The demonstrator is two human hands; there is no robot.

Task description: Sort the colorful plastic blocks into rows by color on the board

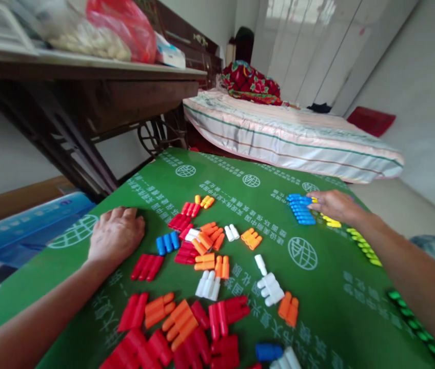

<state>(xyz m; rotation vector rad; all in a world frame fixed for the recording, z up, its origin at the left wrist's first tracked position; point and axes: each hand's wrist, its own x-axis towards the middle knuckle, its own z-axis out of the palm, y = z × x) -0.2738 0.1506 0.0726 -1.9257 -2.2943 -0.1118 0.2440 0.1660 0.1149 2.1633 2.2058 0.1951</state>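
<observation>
Right hand at the blue row, colored pieces spread over the green board

Nearest, red pieces (224,351) crowd the near edge of the green board (217,171), with a blue piece (269,352) and white pieces (285,360) to their right. A dark green row (419,323) runs along the board's right edge, partly behind the right forearm. Orange pieces (180,322) lie among the red ones, and the mixed cluster reaches the board's middle.

The left hand (116,233) rests palm down by the board's left edge, fingers loosely bent; its underside is hidden, so I cannot tell its grip. Toward the board's far right, the right hand (333,203) has its fingertips close together at the blue row (301,210); I cannot tell whether they hold a piece. Yellow pieces (332,221) lie just beside it, a lime row (364,247) nearer the right edge.

Printed green surface gives room between the middle cluster and the blue row, and along the far edge.

Beyond the board's far left, a desk (133,97) bears a clear bag (96,45) of pale lumps and a red bag (125,28), contents hidden. Past the far edge is a bed (298,134).
</observation>
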